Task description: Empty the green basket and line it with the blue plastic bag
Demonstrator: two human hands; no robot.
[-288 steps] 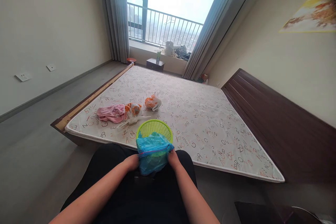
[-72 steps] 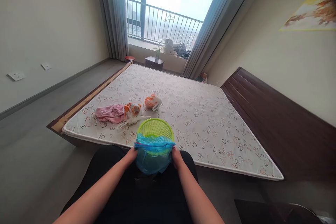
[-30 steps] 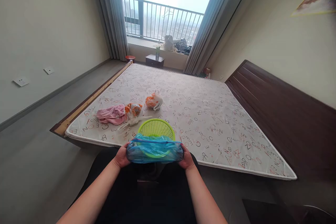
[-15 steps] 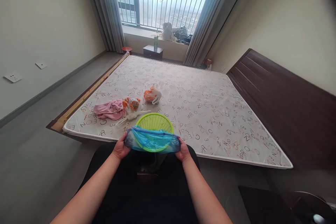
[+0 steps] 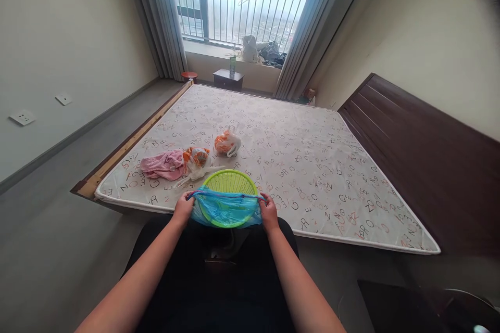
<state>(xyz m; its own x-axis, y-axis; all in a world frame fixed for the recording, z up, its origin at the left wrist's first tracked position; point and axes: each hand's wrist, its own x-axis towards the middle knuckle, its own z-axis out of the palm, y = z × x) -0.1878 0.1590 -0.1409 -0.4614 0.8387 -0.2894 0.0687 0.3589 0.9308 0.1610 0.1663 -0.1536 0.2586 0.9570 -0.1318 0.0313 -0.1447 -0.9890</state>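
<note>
A translucent blue plastic bag is stretched over the near part of a green slatted basket. My left hand is closed on the bag's left edge, pinching its dark drawstring rim. At the right end of that rim, my right hand is closed on the bag too. The basket's far rim and inner slats show uncovered; its near side shows through the blue film. It sits at the mattress's near edge, just above my lap.
On the letter-printed mattress lie a pink cloth, an orange-and-white plastic bag and another such bag. A dark headboard rises on the right. A nightstand with a green bottle stands beyond.
Both hands have turned and gripped the bag's rim higher up, a little closer together. The blue film at the sides is pulled inward, and its rim now runs as a taut line across the basket.
</note>
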